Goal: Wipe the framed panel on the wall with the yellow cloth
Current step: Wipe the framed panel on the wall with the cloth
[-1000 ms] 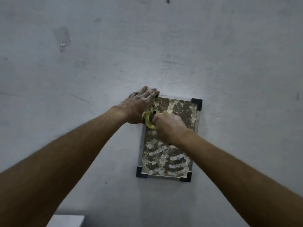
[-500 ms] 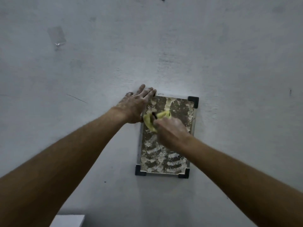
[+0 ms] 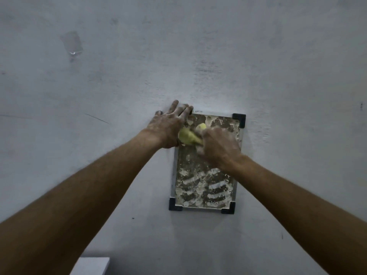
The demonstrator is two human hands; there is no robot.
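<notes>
left hand (image 3: 167, 130) flat, right hand (image 3: 219, 144) fisted

The cloth (image 3: 188, 136) is yellow. The panel (image 3: 202, 181) is dark brown-grey, mottled with whitish patches and striped smears. Its frame (image 3: 174, 175) is pale grey with black corner caps (image 3: 239, 118). The wall (image 3: 258, 56) is grey-white with faint dark scuffs.

Matt grey plastered wall (image 3: 198, 56), scuffed and uneven. Rectangular panel (image 3: 200, 187) in thin pale metal-looking frame, black plastic-looking corner caps, dark face crusted with rough white smears. Soft crumpled yellow cloth (image 3: 189, 136). Glossy clear tape patch (image 3: 71, 43).
</notes>
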